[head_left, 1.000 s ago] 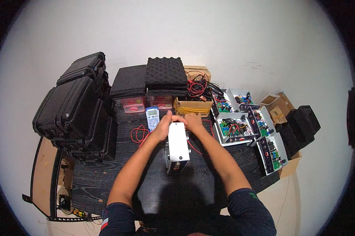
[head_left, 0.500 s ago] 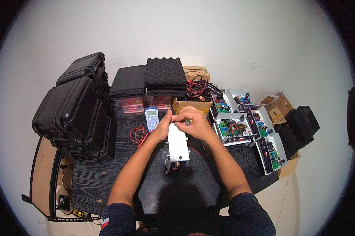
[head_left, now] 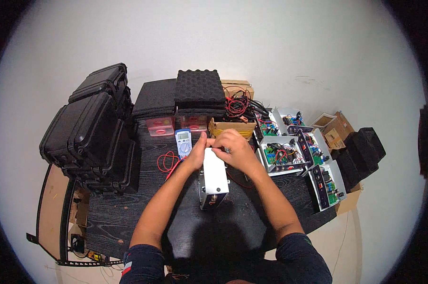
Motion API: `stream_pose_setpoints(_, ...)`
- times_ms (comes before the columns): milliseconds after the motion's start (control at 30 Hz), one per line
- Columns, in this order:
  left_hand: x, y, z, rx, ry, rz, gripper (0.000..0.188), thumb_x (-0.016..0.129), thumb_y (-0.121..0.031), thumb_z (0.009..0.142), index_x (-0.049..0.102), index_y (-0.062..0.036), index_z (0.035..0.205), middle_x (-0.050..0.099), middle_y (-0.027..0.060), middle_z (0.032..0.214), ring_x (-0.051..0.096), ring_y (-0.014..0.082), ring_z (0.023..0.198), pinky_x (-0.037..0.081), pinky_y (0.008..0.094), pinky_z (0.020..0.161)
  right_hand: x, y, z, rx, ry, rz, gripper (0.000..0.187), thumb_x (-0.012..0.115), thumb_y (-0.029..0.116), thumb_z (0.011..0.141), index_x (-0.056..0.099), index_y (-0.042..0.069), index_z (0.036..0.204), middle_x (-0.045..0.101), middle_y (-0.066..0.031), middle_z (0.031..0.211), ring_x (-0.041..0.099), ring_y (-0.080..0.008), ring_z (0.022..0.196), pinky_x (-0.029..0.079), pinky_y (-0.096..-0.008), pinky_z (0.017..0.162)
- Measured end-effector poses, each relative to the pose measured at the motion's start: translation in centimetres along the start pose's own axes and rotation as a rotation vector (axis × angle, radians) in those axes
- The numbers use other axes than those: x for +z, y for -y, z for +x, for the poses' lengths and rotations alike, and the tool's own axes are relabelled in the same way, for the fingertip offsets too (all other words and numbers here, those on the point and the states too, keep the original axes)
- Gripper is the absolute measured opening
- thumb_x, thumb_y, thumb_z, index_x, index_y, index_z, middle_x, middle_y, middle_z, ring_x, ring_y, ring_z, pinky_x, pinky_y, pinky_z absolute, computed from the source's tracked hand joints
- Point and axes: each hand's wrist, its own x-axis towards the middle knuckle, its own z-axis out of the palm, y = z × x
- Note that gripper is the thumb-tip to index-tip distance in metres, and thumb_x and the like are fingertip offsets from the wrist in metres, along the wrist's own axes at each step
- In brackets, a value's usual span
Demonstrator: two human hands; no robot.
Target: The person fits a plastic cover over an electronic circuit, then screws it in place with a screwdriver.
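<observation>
L hand (head_left: 197,154) grips wht box (head_left: 215,171) at far end, under R hand (head_left: 236,150), hold unclear.

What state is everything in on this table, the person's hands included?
White box: closed on top, held
Left hand: curled around the box's far end
Right hand: fingers bent at that end; grip unclear
Multimeter: face showing; on or off unclear
Black cases: shut, stacked
White housings: open, circuit boards exposed
Cables: tangled
</observation>
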Motion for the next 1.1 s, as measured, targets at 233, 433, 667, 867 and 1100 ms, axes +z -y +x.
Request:
stream_pose_setpoints(233,-0.5,0.8,0.1,-0.022,-0.003,-0.062,0.094,0.016,-0.079,0.104,0.071,-0.0044,0.112,0.073,0.0014,0.092,0.067,0.0101,0.076,0.051,0.0253,0.068,0.3,-0.6,-0.2,0.003,0.028,0.043,0.013,0.080,0.005,0.081,0.073,0.003,0.092,0.075,-0.0104,0.100,0.069,-0.0306,0.106,0.054,-0.0426,0.095)
stream_pose_setpoints(433,-0.4,1.0,0.1,0.001,-0.059,-0.061,0.089,0.017,-0.078,0.104,0.070,-0.0064,0.106,0.072,0.0010,0.089,0.066,0.0095,0.072,0.051,0.0257,0.066,0.2,-0.7,0.5,0.049,0.027,0.134,0.017,0.078,0.003,0.080,0.073,0.003,0.096,0.074,-0.0114,0.096,0.069,-0.0301,0.103,0.056,-0.0414,0.089)
stream_pose_setpoints(667,0.2,0.5,0.0,0.008,-0.061,-0.025,0.087,0.015,-0.074,0.107,0.070,-0.0061,0.106,0.072,0.0022,0.092,0.067,0.0115,0.079,0.053,0.0271,0.073,-0.1,-0.4,0.7,0.066,0.067,0.150,0.017,0.078,0.004,0.080,0.072,0.003,0.097,0.071,-0.0112,0.092,0.069,-0.0291,0.095,0.056,-0.0396,0.084)
stream_pose_setpoints(867,-1.8,2.4,0.1,0.086,-0.113,0.058,0.069,0.027,-0.055,0.110,0.069,-0.0005,0.113,0.073,0.0069,0.098,0.069,0.0155,0.088,0.054,0.0301,0.079,-0.1,-0.2,1.2,0.063,0.098,0.120,0.017,0.080,0.009,0.082,0.074,0.003,0.097,0.073,-0.0112,0.093,0.069,-0.0278,0.094,0.055,-0.0381,0.083)
stream_pose_setpoints(1100,0.7,-2.0,0.0,0.117,0.040,0.313,0.043,0.038,-0.023,0.093,0.072,0.0021,0.101,0.074,0.0108,0.095,0.068,0.0171,0.087,0.054,0.0316,0.082,0.0,-7.0,-2.4,0.524,-0.113,0.028,0.021,0.078,0.020,0.088,0.073,0.000,0.095,0.073,-0.0180,0.090,0.071,-0.0365,0.082,0.057,-0.0442,0.076)
